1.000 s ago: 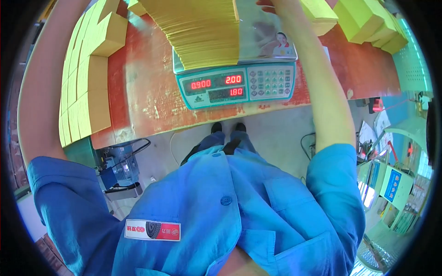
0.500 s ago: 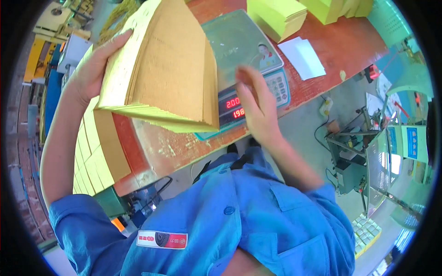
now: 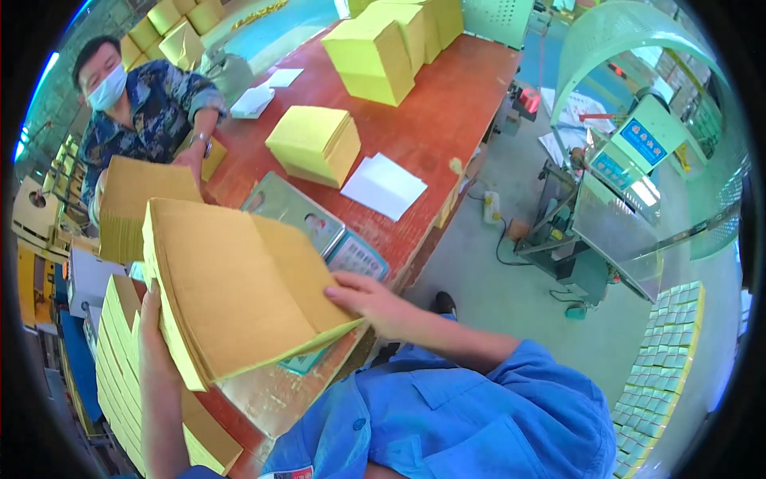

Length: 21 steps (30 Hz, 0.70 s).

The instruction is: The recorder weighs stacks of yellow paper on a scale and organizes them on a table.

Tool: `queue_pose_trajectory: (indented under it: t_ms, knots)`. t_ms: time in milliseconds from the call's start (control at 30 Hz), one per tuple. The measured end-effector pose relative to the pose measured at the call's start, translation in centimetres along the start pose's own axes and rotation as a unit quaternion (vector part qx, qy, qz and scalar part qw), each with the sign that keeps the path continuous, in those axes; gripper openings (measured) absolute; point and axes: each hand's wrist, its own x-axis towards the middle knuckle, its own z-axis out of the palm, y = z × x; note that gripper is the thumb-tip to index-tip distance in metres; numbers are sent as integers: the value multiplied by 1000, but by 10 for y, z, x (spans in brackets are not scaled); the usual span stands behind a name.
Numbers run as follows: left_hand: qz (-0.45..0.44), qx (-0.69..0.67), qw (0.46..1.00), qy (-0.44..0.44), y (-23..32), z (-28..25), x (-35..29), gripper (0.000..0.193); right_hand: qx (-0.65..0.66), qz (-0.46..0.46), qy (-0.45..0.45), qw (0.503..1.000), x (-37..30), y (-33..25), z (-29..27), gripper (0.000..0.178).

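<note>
A thick stack of yellow-brown paper sheets [image 3: 239, 287] is held tilted between my two hands, above the near edge of the red table. My left hand [image 3: 153, 339] presses against its left side, with the fingers partly hidden. At the right edge, my right hand [image 3: 369, 302] grips with the thumb on top of the sheets; its other fingers are hidden. Behind and partly under the stack sits a digital scale [image 3: 359, 257] with a metal pan. Its display is covered by the stack.
Across the table [image 3: 455, 132], a masked person [image 3: 148, 104] has hands at another paper stack [image 3: 148, 199]. Further paper blocks [image 3: 315, 144] and white sheets [image 3: 384, 188] lie beyond the scale. Piled paper [image 3: 120, 359] stands at left. A machine [image 3: 590, 215] is at right.
The view has swung, bringing the other person into sight. My right hand has moved from over the scale onto the stack's right edge. The stack is tipped flatter, its broad face upward.
</note>
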Motion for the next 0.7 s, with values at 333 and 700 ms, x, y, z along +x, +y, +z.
queue_pose_trajectory:
  t_ms: [333, 700]
  knots:
    - [-16, -162, 982, -96, -51, 258, 98, 58, -123, -10, 95, 988, 42, -204, -237, 53]
    - [-67, -237, 968, 53, -61, 385, 192, 50, -170, 114, -46, 978, 159, -265, -375, 37]
